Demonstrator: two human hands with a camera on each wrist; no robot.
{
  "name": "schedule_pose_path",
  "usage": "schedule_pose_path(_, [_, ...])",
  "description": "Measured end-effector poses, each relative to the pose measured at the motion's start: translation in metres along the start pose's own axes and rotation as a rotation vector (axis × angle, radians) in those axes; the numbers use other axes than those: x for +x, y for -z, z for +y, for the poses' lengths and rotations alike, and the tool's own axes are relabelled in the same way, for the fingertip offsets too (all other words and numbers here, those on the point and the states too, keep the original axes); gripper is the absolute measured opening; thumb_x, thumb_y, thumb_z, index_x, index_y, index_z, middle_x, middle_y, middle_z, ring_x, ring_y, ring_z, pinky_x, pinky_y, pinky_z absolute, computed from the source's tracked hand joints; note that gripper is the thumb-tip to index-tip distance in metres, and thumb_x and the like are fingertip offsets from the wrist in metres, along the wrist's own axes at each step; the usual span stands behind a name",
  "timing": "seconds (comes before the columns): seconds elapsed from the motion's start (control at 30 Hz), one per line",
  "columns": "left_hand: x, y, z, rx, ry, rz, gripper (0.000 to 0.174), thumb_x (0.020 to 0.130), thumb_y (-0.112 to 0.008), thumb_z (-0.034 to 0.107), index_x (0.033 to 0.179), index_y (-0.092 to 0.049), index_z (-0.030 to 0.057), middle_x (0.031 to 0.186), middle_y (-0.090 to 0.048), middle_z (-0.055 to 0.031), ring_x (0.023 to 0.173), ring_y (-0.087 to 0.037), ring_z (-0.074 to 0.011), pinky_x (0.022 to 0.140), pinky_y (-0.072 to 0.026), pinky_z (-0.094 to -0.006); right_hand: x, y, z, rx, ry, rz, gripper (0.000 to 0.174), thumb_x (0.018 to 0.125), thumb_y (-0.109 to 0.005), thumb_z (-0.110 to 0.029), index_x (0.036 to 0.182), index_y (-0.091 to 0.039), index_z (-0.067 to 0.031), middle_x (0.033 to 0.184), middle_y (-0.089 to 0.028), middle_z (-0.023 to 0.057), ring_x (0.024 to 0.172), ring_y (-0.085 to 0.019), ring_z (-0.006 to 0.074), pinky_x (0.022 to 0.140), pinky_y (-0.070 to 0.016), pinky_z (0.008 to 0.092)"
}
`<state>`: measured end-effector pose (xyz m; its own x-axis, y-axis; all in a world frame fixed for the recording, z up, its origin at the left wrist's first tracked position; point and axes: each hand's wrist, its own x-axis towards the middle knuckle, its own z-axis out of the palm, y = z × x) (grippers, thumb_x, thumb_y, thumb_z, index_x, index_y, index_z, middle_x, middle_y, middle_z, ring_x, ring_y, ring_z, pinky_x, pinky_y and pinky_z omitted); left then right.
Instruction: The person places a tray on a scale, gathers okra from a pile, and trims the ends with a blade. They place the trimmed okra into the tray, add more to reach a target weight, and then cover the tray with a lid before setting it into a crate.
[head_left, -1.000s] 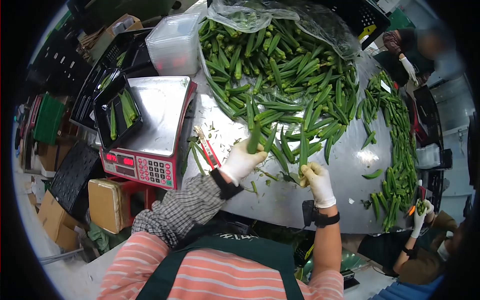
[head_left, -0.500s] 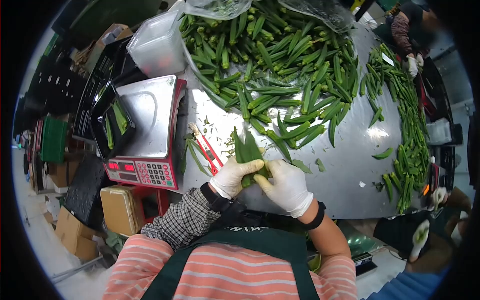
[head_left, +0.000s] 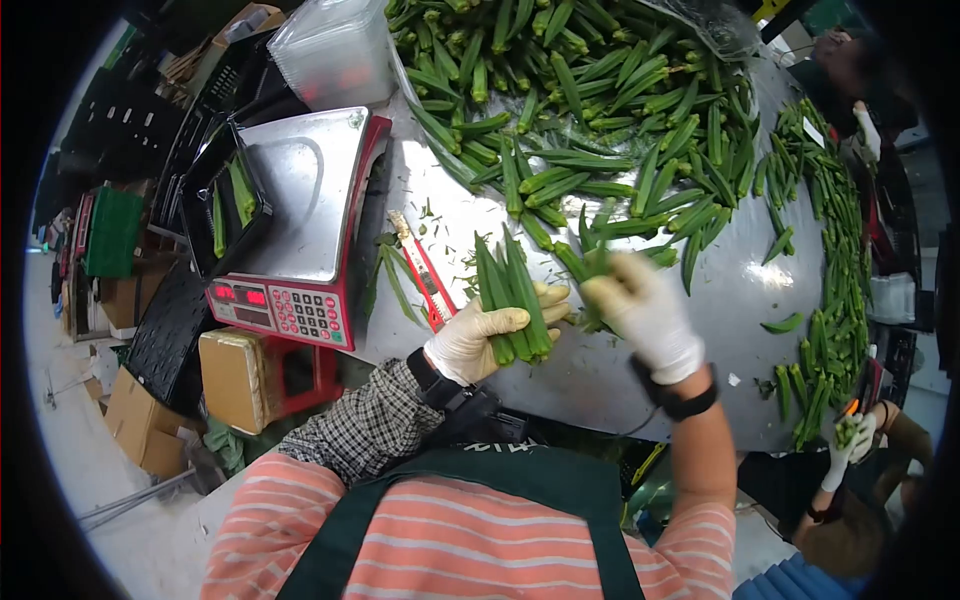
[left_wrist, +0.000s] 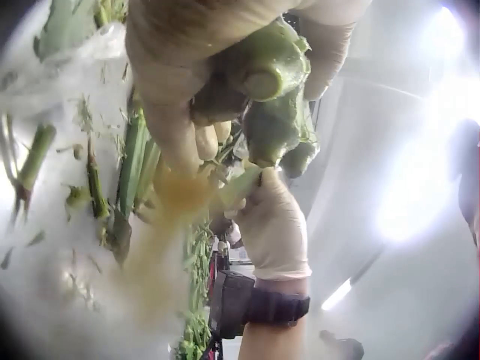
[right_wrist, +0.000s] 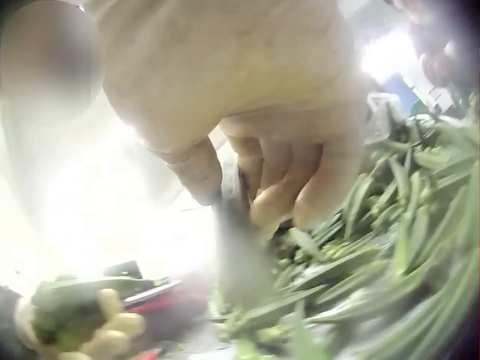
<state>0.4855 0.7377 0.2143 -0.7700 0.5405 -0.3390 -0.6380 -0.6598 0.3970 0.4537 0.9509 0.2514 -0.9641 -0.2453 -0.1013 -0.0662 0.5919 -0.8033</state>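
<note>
In the head view my gloved left hand (head_left: 470, 338) grips a small bunch of okra pods (head_left: 512, 300), their stem ends toward me. Those cut stem ends (left_wrist: 264, 84) show large in the left wrist view. My gloved right hand (head_left: 655, 318), blurred by motion, is to the right of the bunch, over the near edge of the big okra pile (head_left: 600, 110). In the right wrist view its thumb and fingers pinch a blurred okra pod (right_wrist: 244, 259). A red box cutter (head_left: 428, 275) lies on the metal table (head_left: 700, 350), just beyond my left hand.
To the left stands a red scale (head_left: 300, 190), with a black tray (head_left: 190, 225) holding a few okra overlapping its edge. Clear plastic containers (head_left: 335, 60) are stacked behind it. A long heap of okra (head_left: 840, 260) runs along the right side, where other people work.
Both hands were together at the bunch half a second ago. The right hand has since moved away rightward toward the pile, while the left keeps the bunch, its pods now more spread.
</note>
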Motion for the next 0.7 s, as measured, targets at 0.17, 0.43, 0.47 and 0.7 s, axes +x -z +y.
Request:
schedule_pose_path(0.17, [-0.007,0.0,-0.002,-0.187,0.045,-0.119,0.067,0.079,-0.059,0.007,0.137,-0.025,0.003,0.122,-0.049,-0.0162,0.109,-0.053,-0.0276,0.092,-0.0445,-0.04,-0.005,-0.021,-0.006,0.386,-0.16,-0.104,0.028,0.086,-0.056,-0.014,0.109,-0.055,0.0019,0.091,-0.06,0.0145,0.075,-0.059,0.0199,0.067,-0.0467,0.0299])
schedule_pose_path(0.43, [-0.078,-0.009,0.06,-0.006,-0.211,-0.023,0.058,0.076,-0.064,0.011,0.127,-0.038,0.004,0.119,-0.051,-0.0202,0.103,-0.056,-0.0323,0.092,-0.0431,-0.0487,0.022,-0.044,0.088,-0.467,0.091,0.168,0.022,0.076,-0.059,-0.008,0.096,-0.056,0.001,0.089,-0.058,0.0176,0.077,-0.057,0.0315,0.07,-0.0456,0.0365])
schedule_pose_path(0.47, [-0.089,-0.011,0.081,0.067,-0.307,-0.034,0.058,0.075,-0.065,0.012,0.126,-0.039,0.0038,0.116,-0.052,-0.0193,0.1,-0.057,-0.0311,0.09,-0.0447,-0.047,0.024,-0.038,0.079,-0.38,0.082,0.166,0.022,0.075,-0.06,-0.009,0.095,-0.056,0.0007,0.093,-0.058,0.0182,0.077,-0.057,0.0319,0.07,-0.046,0.0364])
schedule_pose_path(0.7, [-0.17,0.031,0.265,0.73,-0.676,0.549,0.028,0.08,-0.062,0.011,0.103,-0.053,-0.003,0.092,-0.061,-0.0125,0.082,-0.062,-0.0211,0.075,-0.0509,-0.0347,-0.025,0.004,0.01,0.045,-0.243,0.325,0.014,0.081,-0.056,-0.005,0.094,-0.055,0.0005,0.073,-0.054,0.0018,0.062,-0.048,0.0087,0.057,-0.0401,0.0226])
